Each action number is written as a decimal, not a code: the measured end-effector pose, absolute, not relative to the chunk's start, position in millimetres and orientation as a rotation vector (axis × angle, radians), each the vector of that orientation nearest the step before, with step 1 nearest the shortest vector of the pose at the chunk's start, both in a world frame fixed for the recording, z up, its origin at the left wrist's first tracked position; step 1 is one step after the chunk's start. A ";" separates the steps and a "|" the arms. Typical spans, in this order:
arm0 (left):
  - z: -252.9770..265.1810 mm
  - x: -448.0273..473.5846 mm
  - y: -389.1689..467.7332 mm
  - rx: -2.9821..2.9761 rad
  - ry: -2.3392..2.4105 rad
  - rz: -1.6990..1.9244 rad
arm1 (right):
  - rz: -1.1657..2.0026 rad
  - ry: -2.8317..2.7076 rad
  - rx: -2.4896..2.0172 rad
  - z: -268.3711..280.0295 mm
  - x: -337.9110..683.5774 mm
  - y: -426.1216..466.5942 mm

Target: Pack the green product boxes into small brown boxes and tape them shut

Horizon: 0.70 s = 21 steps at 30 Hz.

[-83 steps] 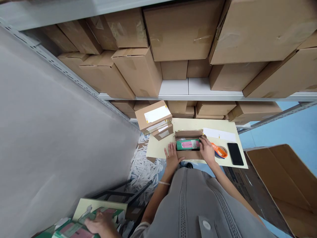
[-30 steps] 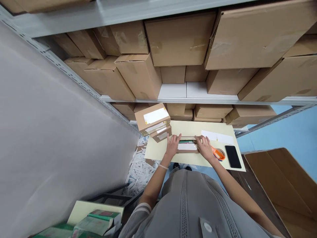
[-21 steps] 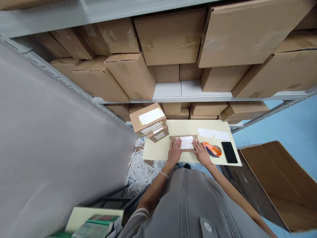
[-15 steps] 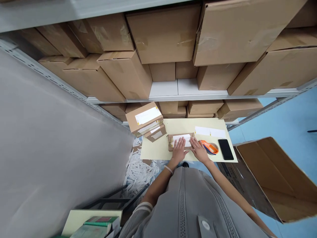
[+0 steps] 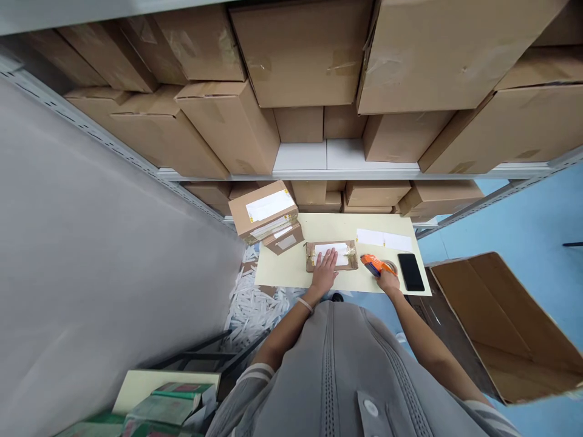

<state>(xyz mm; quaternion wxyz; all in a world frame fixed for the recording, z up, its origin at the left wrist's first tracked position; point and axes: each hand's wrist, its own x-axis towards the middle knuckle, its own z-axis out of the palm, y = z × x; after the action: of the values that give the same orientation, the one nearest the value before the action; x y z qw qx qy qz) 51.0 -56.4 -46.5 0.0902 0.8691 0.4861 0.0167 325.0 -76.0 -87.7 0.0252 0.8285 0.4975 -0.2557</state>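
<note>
A small taped cardboard box (image 5: 350, 262) with a white label (image 5: 340, 250) lies on the pale table (image 5: 282, 273). My left hand (image 5: 324, 270) rests flat on the label, fingers stretched out. Off to the box's right, my right hand (image 5: 388, 280) is closed around an orange tape dispenser (image 5: 373, 264), whose roll shows partly behind the fingers. Right of that hand lies a black phone (image 5: 410, 272). A strip of white labels (image 5: 383, 239) is spread on the table behind the dispenser.
Two labelled boxes (image 5: 264, 209) are stacked at the table's left back. Shelves (image 5: 300, 175) packed with cardboard boxes rise behind. A big open carton (image 5: 505, 328) stands on the floor at right. Shredded paper (image 5: 250, 312) covers the floor at left, near green packages (image 5: 170, 403).
My right hand has left the small box, moved right and taken hold of the orange tape dispenser. My left hand stays on the label.
</note>
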 end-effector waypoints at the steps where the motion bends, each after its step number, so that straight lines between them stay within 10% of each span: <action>1: -46.5 50.7 -56.6 2.584 1.443 0.044 | -0.811 1.525 2.561 -89.4 324.1 -74.0; 11: -49.3 45.1 -56.6 2.611 1.412 0.038 | -1.107 1.511 2.853 -76.3 327.7 -74.0; 21: -57.3 45.0 -48.0 2.664 1.469 0.155 | -2.393 1.479 3.010 13.6 318.1 -49.3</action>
<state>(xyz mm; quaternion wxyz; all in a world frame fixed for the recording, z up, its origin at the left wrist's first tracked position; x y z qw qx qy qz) 45.0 -48.0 -57.3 0.0475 0.8736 0.4817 0.0510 318.1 -49.3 13.6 -0.4701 0.6448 0.3169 -0.5127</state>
